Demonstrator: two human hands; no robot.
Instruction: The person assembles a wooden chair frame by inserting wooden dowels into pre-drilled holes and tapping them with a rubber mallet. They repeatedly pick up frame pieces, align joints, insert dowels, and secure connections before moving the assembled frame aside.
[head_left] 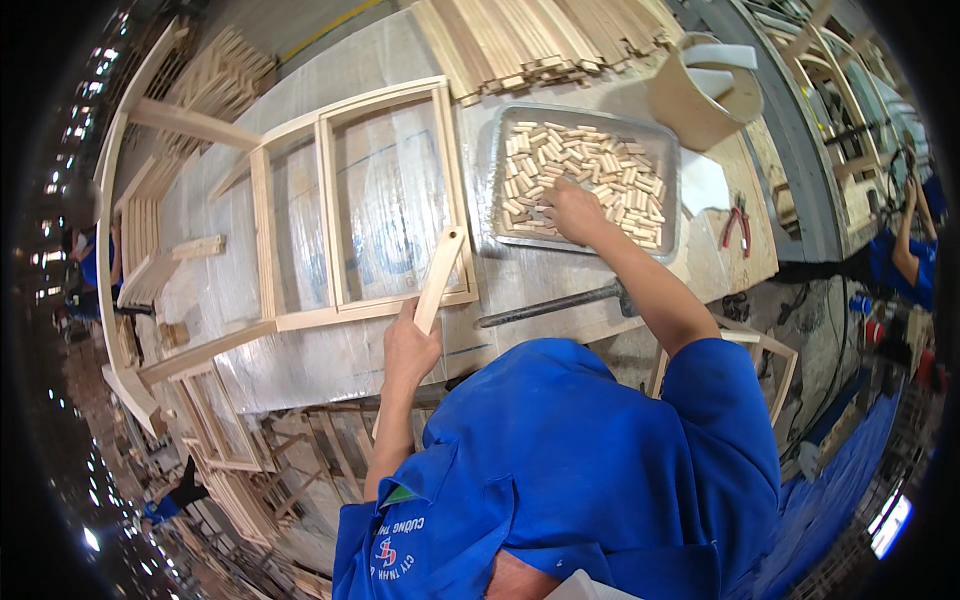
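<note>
Upright-tilted, the wooden slat (pixel 440 280) in left hand (pixel 410 350) points up-right.

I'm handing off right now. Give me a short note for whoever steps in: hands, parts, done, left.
Left hand: shut grip on a short wooden slat, held over the frame's lower right corner.
Right hand: in the metal tray, on the wooden dowels; grip hidden.
Wooden frame: flat on the plastic-covered bench, mostly assembled.
Hammer lies beside the frame, pliers right of the tray.
Left: the slat is not yet joined.
</note>
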